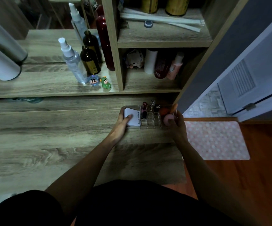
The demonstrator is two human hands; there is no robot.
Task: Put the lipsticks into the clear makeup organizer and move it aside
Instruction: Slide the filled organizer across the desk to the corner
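The clear makeup organizer (150, 122) rests at the far right of the wooden desk, close to the shelf unit. Lipsticks (144, 107) stand upright in its back slots, next to a clear-capped tube (152, 104). A white box (132, 116) fills its left compartment and a pink sponge (168, 119) lies in its right one. My left hand (122, 123) grips the organizer's left end, thumb on the white box. My right hand (177, 126) holds its right end, fingers beside the pink sponge.
Spray bottles (73, 62), dark bottles (89, 61) and two small figurines (100, 81) stand on the raised shelf behind. A shelf cubby (158, 64) holds more bottles. The desk's right edge (181, 150) drops to a floor with a pink dotted mat (216, 141).
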